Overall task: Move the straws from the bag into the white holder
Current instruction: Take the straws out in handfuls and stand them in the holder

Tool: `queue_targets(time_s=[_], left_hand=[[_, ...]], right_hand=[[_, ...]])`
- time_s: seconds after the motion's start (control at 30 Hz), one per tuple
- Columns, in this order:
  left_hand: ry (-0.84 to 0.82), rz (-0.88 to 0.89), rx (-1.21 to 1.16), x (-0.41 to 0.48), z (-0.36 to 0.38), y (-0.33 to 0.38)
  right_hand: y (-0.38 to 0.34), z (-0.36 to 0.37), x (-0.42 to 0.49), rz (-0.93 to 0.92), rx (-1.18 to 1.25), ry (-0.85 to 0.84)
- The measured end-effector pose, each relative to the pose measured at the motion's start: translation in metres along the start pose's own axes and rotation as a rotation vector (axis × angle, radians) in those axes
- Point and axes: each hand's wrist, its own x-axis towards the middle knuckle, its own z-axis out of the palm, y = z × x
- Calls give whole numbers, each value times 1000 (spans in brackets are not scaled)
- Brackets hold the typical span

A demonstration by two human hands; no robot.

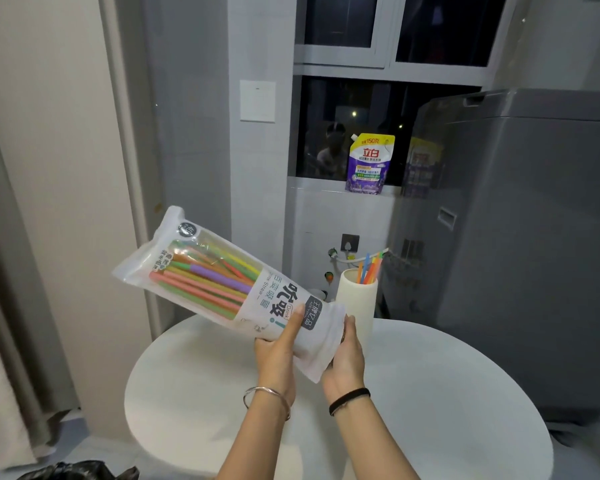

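A white plastic bag [222,285] full of coloured straws [205,278] is held tilted above the round table, its far end pointing up to the left. My left hand [279,348] grips the bag's lower end from below, thumb across the printed front. My right hand [347,355] holds the same end from the right side, fingers curled behind the plastic. Just behind the hands a white cylindrical holder [357,299] stands upright on the table, with several coloured straws [369,268] sticking out of its top.
The round white table [447,393] fills the lower middle. A grey washing machine [516,237] stands at the right. A purple detergent pouch [368,164] sits on the window sill. A curtain [11,306] hangs at left, and a black bag [77,471] lies at the bottom left.
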Motion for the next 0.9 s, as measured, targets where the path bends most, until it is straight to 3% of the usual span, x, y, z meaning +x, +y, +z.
queue_targets(time_s=[0.13,0.27,0.4,0.5,0.67,0.73,0.9], left_hand=[[87,47,15,2,0,1],[177,11,-37,5,-3,3],[236,-74,-155,4,-7,5],[261,-144,-253,3,-7,10],[197,-259,-389,10,-17,20],[165,-316,-421,10,-17,20],[107,-400,-437,4,-4,8]], right_hand=[[6,-3,0,-46,-129,-52],[7,-4,-2,-263,-485,-40],[9,-11,1,-394,-670,-134],[4,-14,4,-407,-704,-188],[-22,-22,11,-485,-606,-87],[-28,-22,9,-450,-539,-45],[-16,-17,3,-268,-548,-117]])
